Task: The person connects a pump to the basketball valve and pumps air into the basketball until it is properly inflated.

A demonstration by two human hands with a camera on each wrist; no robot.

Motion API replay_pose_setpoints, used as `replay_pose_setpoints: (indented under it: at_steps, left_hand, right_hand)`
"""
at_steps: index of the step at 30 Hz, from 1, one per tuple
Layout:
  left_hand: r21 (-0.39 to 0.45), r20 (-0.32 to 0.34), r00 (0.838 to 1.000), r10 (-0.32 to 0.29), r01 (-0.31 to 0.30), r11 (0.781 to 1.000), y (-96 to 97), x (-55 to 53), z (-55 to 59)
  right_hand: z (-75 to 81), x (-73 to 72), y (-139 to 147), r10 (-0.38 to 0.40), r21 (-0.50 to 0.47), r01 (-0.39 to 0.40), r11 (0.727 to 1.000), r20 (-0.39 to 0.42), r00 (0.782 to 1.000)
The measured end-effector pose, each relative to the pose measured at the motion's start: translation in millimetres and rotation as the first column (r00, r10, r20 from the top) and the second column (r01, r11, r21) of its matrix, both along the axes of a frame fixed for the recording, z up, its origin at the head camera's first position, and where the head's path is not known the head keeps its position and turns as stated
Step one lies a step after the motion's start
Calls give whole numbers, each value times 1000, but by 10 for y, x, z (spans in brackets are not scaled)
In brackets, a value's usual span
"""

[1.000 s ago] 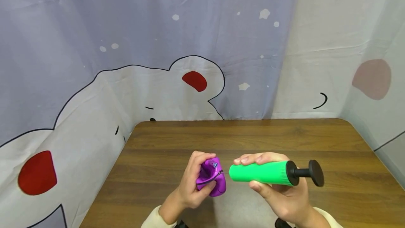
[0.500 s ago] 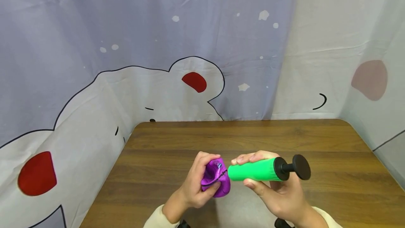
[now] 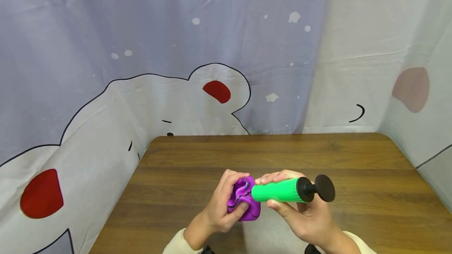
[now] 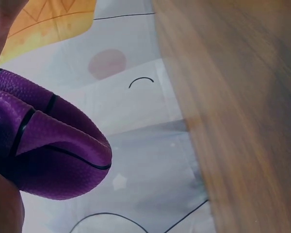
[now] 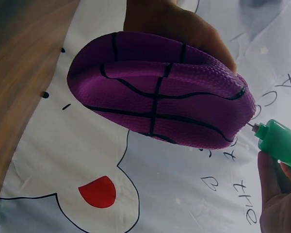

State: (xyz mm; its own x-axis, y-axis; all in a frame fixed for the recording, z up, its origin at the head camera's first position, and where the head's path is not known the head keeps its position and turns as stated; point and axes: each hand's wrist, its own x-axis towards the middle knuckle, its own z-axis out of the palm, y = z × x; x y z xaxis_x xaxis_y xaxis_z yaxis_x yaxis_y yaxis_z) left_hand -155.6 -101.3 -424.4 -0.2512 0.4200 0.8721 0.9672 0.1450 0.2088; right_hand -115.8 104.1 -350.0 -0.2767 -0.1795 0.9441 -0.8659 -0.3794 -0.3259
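My left hand (image 3: 220,209) grips a crumpled, deflated purple basketball (image 3: 252,211) with black lines, its thumb pressing the near side. In the right wrist view the ball (image 5: 199,104) looks flattened, with a deep fold along its top. A green hand pump (image 3: 277,191) with a black end cap and plunger handle (image 3: 325,188) lies in my right hand (image 3: 308,222), fingers along the far side and thumb below. Its nozzle end meets the ball in the head view. A thin needle (image 5: 250,125) runs from the pump to the ball's edge in the right wrist view.
Both hands are above a brown wooden table (image 3: 183,156). A printed curtain (image 3: 268,50) with cartoon shapes hangs along the table's back and sides. A pale glare patch (image 3: 272,232) shows on the wood below the hands.
The pump has moved left until its nozzle end meets the ball, covering the needle seen earlier in the head view. The left hand and ball have shifted slightly right, and the ball's hollow has buckled.
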Motion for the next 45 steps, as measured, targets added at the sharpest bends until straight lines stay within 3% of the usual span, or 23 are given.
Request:
replay_pose_setpoints:
  at_steps: [14, 17, 20, 23, 27, 30, 38, 45]
  left_hand:
    - [-34, -59, 998, 33, -35, 999, 15, 19, 55]
    - [-59, -92, 995, 42, -48, 997, 18, 19, 85]
    - [-89, -127, 990, 54, -66, 994, 17, 16, 126]
    - [-98, -120, 991, 57, -69, 993, -2, 8, 150]
    - [-49, -74, 997, 22, -25, 998, -24, -7, 124]
    - [-19, -82, 997, 6, -8, 1000, -26, -9, 104]
    - [-5, -177, 979, 99, -102, 995, -12, -19, 148]
    - [60, -257, 964, 74, -61, 996, -4, -45, 192]
  right_hand:
    - [-92, -39, -25, -33, 15, 33, 999, 14, 999]
    - [-114, -35, -8, -48, 13, 47, 999, 61, 997]
    - [-130, -31, 36, -17, -21, 20, 1000, 131, 991]
    - [-108, -25, 79, 53, -88, -39, 995, 170, 984]
    - [-23, -16, 97, 129, -176, -108, 978, 113, 985]
    - [41, -16, 87, 150, -207, -137, 969, 45, 988]
    - [90, -15, 59, 142, -214, -145, 966, -27, 989]
    - [115, 3, 19, 148, -217, -160, 963, -71, 986]
